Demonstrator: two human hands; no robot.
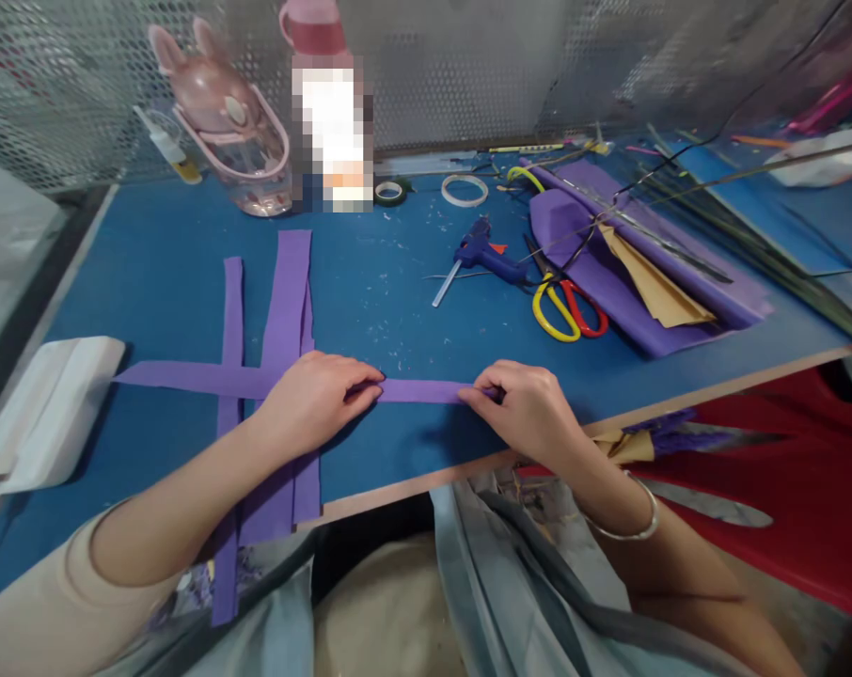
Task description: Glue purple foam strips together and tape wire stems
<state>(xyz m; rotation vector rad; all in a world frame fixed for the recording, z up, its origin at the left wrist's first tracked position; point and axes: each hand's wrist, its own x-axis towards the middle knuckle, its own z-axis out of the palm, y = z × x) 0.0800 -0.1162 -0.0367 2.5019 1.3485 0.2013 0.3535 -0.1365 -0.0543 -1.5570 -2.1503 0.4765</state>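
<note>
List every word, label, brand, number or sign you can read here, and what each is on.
None is readable.
Purple strip: no lettering visible.
Glue gun: no legible marking.
Yellow stick: marks too small to read.
Pixelated patch: any label there is obscured.

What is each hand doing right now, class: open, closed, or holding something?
Left hand: closed, pinching a narrow purple strip.
Right hand: closed, pinching the same strip farther right.
</note>
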